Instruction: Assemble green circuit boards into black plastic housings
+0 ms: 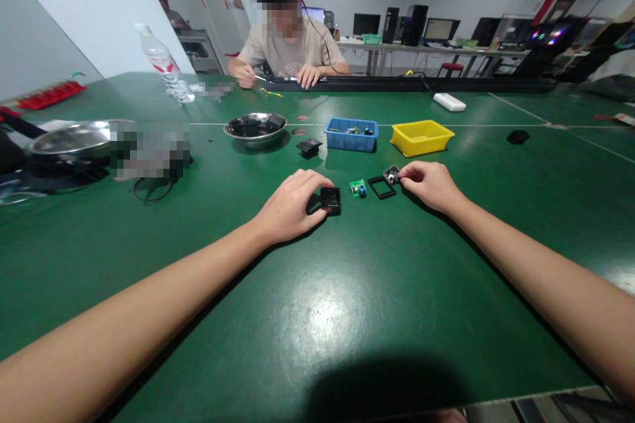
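Observation:
Between the thumb and fingers of my left hand (295, 206) is a small black plastic box (331, 200), its hollow side showing. My right hand (430, 186) pinches the edge of a small dark square part (391, 175) with a light spot at its middle. That part touches or overlaps a black square frame (381, 187) lying flat on the table. A small green circuit board (358, 188) with a blue component lies between the black box and the frame.
Beyond my hands stand a metal bowl (255, 130) of black parts, a blue bin (351, 135) of small parts and a yellow bin (421, 138). A black piece (309, 147) lies near the bowl. A water bottle (163, 64) is at back left. Across the green table (317, 277) a person (292, 46) works.

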Tool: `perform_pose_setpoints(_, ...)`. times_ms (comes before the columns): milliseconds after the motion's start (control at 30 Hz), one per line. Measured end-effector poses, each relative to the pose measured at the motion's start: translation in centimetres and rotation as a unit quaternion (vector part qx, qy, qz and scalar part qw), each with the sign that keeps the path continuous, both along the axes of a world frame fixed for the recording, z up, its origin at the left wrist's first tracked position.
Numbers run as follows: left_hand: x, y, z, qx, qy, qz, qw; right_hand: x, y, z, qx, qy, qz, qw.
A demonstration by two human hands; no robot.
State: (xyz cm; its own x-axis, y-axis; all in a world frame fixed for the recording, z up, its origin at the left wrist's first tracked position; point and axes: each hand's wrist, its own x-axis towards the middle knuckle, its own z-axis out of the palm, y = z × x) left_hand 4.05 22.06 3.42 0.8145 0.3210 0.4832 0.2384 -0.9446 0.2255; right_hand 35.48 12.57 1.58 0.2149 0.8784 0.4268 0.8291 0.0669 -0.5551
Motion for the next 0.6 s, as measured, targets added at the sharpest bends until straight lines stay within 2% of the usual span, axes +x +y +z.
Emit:
perform_pose_setpoints(267, -0.05, 0.09, -0.05, -0.003, 0.002, 0.001, 1.000, -0.33, -0.26, 0.32, 0.048, 0.000, -0.030, 0.998)
perform_pose_setpoints(600, -0.01, 0.10, -0.10, 0.006, -0.005, -0.004, 1.000, -0.22, -0.02, 0.14, 0.041, 0.052, -0.064, 0.996)
